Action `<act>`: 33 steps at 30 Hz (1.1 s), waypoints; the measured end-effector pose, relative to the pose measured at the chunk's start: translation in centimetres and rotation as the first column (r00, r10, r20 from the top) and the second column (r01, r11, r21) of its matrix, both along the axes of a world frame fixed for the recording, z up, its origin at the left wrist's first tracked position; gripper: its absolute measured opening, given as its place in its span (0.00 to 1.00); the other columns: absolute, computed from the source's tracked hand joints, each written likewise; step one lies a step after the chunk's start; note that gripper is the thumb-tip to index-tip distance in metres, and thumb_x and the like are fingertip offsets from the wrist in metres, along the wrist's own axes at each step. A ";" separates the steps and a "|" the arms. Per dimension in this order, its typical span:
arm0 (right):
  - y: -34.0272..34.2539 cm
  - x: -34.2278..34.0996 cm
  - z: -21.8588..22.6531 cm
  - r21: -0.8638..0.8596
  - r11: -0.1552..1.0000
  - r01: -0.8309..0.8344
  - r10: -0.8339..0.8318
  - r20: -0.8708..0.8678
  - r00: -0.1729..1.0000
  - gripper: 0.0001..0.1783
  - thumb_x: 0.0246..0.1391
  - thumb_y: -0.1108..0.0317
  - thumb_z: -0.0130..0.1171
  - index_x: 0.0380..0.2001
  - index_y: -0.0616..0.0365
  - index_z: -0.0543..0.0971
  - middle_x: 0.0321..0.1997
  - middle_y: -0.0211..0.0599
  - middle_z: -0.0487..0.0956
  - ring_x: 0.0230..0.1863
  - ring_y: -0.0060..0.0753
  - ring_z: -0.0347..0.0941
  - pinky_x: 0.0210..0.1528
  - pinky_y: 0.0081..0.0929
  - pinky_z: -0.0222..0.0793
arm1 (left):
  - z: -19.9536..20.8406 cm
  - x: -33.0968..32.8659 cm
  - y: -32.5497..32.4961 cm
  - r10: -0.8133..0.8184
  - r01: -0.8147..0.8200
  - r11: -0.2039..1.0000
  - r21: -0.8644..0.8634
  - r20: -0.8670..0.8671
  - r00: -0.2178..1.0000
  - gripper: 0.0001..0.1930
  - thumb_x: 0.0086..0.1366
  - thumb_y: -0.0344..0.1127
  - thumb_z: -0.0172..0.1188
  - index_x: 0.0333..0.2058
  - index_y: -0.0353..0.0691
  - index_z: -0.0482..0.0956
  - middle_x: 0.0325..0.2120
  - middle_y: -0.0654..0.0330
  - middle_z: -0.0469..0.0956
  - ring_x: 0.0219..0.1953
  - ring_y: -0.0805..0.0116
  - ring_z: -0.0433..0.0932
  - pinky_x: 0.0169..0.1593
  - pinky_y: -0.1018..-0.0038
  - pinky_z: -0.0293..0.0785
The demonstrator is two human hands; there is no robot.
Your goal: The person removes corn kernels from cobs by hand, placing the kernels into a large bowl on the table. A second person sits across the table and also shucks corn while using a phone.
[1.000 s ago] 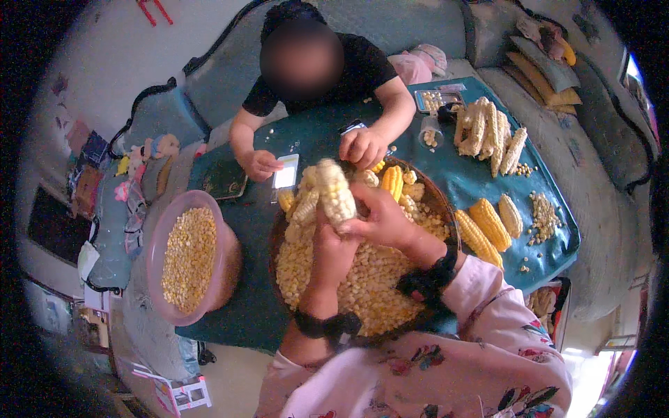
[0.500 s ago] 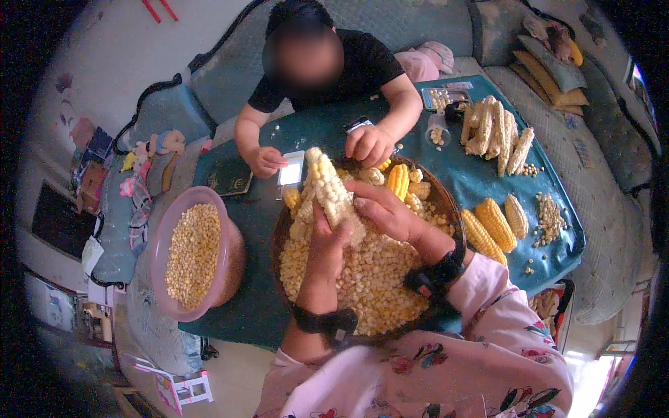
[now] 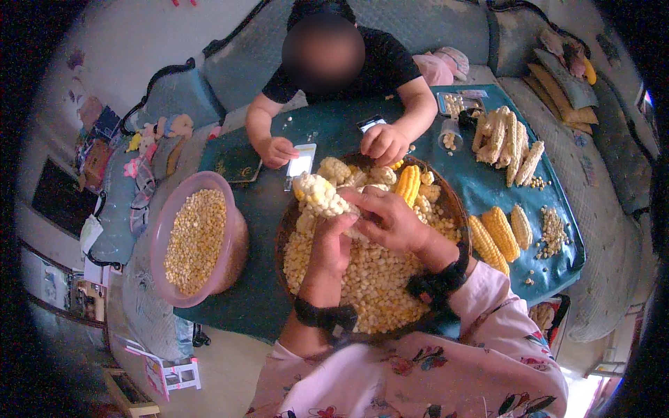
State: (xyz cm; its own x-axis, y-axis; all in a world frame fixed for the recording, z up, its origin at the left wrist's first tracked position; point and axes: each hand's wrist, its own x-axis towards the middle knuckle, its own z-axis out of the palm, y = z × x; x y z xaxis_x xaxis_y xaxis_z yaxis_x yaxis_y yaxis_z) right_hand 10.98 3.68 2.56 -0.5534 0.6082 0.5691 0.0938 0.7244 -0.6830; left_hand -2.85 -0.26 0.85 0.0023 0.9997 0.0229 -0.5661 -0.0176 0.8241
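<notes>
A pale corn cob (image 3: 322, 196) with whitish kernels is held above a round woven basket (image 3: 461, 209). My left hand (image 3: 333, 244) is closed around the cob from below. From the right, my right hand (image 3: 387, 217) presses its fingers and thumb onto the same cob, whose lower end they hide. Loose kernels (image 3: 380, 285) fill the basket beneath my hands. At the basket's far side lie a yellow corn cob (image 3: 408, 184) and several pale cobs.
A pink basin (image 3: 228, 209) of kernels stands at the left. On the right are stripped cobs (image 3: 507, 139), yellow ears (image 3: 499, 233) and small kernel piles (image 3: 552, 233). Across the table, a person in black (image 3: 387, 63) rests both hands near a lit phone (image 3: 302, 160) and a dark booklet (image 3: 237, 166).
The cob has tipped from nearly upright to a flatter slant, its tip lower and toward the left. My right hand has shifted further along it. The whole view has shifted slightly.
</notes>
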 end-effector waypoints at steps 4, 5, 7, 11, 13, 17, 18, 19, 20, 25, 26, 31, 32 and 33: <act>-0.2 0.0 0.3 -0.033 0.999 -0.002 0.002 -0.016 1.000 0.27 0.38 0.72 0.52 0.48 0.54 0.68 0.30 0.43 0.69 0.32 0.44 0.68 0.35 0.32 0.65 | -0.3 -0.3 0.2 -0.059 0.059 0.998 0.001 0.051 0.997 0.29 0.41 0.32 0.51 0.48 0.37 0.61 0.43 0.61 0.65 0.48 0.69 0.63 0.51 0.74 0.59; -0.1 0.1 0.2 -0.056 0.998 -0.002 0.000 -0.038 0.999 0.26 0.39 0.71 0.53 0.47 0.55 0.68 0.29 0.43 0.69 0.32 0.43 0.68 0.35 0.31 0.65 | -0.2 -0.1 0.2 -0.050 0.050 0.999 0.014 0.063 0.997 0.30 0.41 0.32 0.51 0.48 0.37 0.61 0.43 0.61 0.65 0.48 0.69 0.63 0.51 0.73 0.59; 0.2 -0.1 0.0 -0.102 0.995 -0.008 -0.001 -0.081 0.997 0.23 0.41 0.70 0.53 0.45 0.57 0.70 0.28 0.43 0.69 0.32 0.40 0.67 0.35 0.29 0.64 | 0.2 0.2 0.2 -0.034 0.029 0.998 0.056 0.088 0.995 0.30 0.41 0.32 0.52 0.48 0.37 0.60 0.43 0.61 0.64 0.48 0.69 0.63 0.51 0.73 0.59; 0.5 -0.1 -0.7 -0.133 0.990 0.036 -0.056 -0.146 0.988 0.17 0.47 0.64 0.51 0.40 0.59 0.71 0.28 0.41 0.69 0.32 0.37 0.67 0.35 0.27 0.63 | 0.7 0.9 0.2 0.015 -0.021 0.994 0.104 0.057 0.998 0.31 0.43 0.31 0.55 0.49 0.38 0.58 0.44 0.61 0.63 0.48 0.70 0.63 0.52 0.72 0.59; 1.0 -0.1 -1.5 -0.070 0.996 0.056 -0.071 -0.237 0.969 0.16 0.50 0.61 0.50 0.38 0.60 0.72 0.28 0.40 0.69 0.31 0.36 0.67 0.34 0.27 0.63 | 1.1 1.2 0.1 0.016 -0.012 0.996 0.090 -0.045 0.999 0.31 0.45 0.31 0.57 0.50 0.39 0.57 0.45 0.61 0.62 0.49 0.70 0.62 0.52 0.72 0.59; 1.0 -0.1 -1.6 -0.125 0.992 0.033 -0.066 -0.266 0.962 0.16 0.50 0.60 0.49 0.38 0.60 0.72 0.28 0.41 0.69 0.31 0.36 0.67 0.34 0.26 0.63 | 0.8 1.2 -0.1 -0.019 0.047 0.986 0.162 -0.172 0.985 0.34 0.51 0.37 0.58 0.54 0.38 0.52 0.50 0.60 0.59 0.52 0.70 0.59 0.53 0.72 0.58; 0.9 -0.1 -1.4 -0.116 0.993 0.037 -0.066 -0.256 0.964 0.16 0.50 0.60 0.49 0.38 0.60 0.72 0.28 0.40 0.69 0.31 0.36 0.67 0.34 0.27 0.63 | 0.7 1.4 -0.4 0.000 0.023 0.983 0.183 -0.123 0.992 0.34 0.53 0.40 0.57 0.55 0.37 0.52 0.50 0.60 0.58 0.52 0.70 0.59 0.53 0.72 0.57; 0.8 -0.2 -1.2 -0.107 0.993 0.040 -0.065 -0.246 0.967 0.16 0.50 0.60 0.49 0.38 0.60 0.72 0.28 0.40 0.68 0.31 0.36 0.66 0.34 0.27 0.63 | 0.7 1.5 -0.6 0.019 -0.003 0.979 0.203 -0.073 0.997 0.34 0.54 0.42 0.56 0.55 0.37 0.51 0.51 0.59 0.58 0.53 0.70 0.58 0.54 0.72 0.56; 0.7 -0.2 -0.9 -0.101 0.994 0.050 -0.071 -0.216 0.974 0.16 0.50 0.61 0.50 0.38 0.60 0.72 0.28 0.40 0.68 0.31 0.37 0.66 0.34 0.27 0.63 | 0.6 1.4 -0.4 0.014 0.000 0.979 0.204 -0.068 0.998 0.36 0.54 0.48 0.54 0.56 0.38 0.50 0.51 0.60 0.57 0.53 0.69 0.58 0.55 0.71 0.55; 0.6 -0.2 -1.0 0.037 0.993 0.116 -0.112 -0.095 0.989 0.18 0.46 0.63 0.54 0.40 0.61 0.72 0.27 0.40 0.68 0.31 0.40 0.65 0.33 0.31 0.62 | 0.5 0.9 0.1 0.049 -0.031 0.986 0.167 -0.108 0.993 0.37 0.55 0.58 0.46 0.55 0.38 0.52 0.51 0.59 0.59 0.53 0.66 0.59 0.55 0.69 0.55; 0.5 -0.1 -0.9 0.025 0.993 0.118 -0.116 -0.080 0.990 0.19 0.45 0.63 0.55 0.40 0.61 0.71 0.28 0.41 0.68 0.31 0.40 0.65 0.34 0.31 0.63 | 0.6 0.9 0.1 0.032 -0.023 0.990 0.141 -0.066 0.997 0.36 0.55 0.58 0.46 0.55 0.38 0.53 0.50 0.59 0.60 0.52 0.65 0.60 0.54 0.69 0.56; 0.4 -0.4 -0.6 0.060 0.990 0.127 -0.124 -0.062 0.990 0.25 0.38 0.62 0.60 0.41 0.61 0.71 0.34 0.43 0.69 0.37 0.44 0.65 0.39 0.33 0.63 | 0.4 -0.2 0.3 -0.130 0.084 0.982 0.170 0.282 0.950 0.29 0.58 0.50 0.42 0.53 0.36 0.55 0.50 0.57 0.60 0.53 0.65 0.59 0.54 0.67 0.56; 0.4 -0.5 -0.5 0.099 0.986 0.135 -0.131 -0.044 0.990 0.26 0.37 0.62 0.61 0.42 0.61 0.70 0.36 0.43 0.69 0.39 0.44 0.65 0.40 0.33 0.63 | 0.5 -0.2 0.2 -0.107 0.065 0.986 0.154 0.286 0.952 0.29 0.58 0.51 0.42 0.53 0.37 0.55 0.50 0.57 0.60 0.53 0.64 0.59 0.54 0.67 0.56; 0.4 -0.5 -0.4 0.139 0.979 0.147 -0.145 -0.024 0.989 0.27 0.35 0.62 0.62 0.42 0.61 0.70 0.37 0.44 0.69 0.40 0.45 0.65 0.41 0.33 0.63 | 1.1 0.0 0.0 -0.089 0.051 0.989 0.138 0.291 0.953 0.29 0.58 0.51 0.42 0.52 0.37 0.55 0.50 0.57 0.61 0.53 0.64 0.60 0.54 0.67 0.57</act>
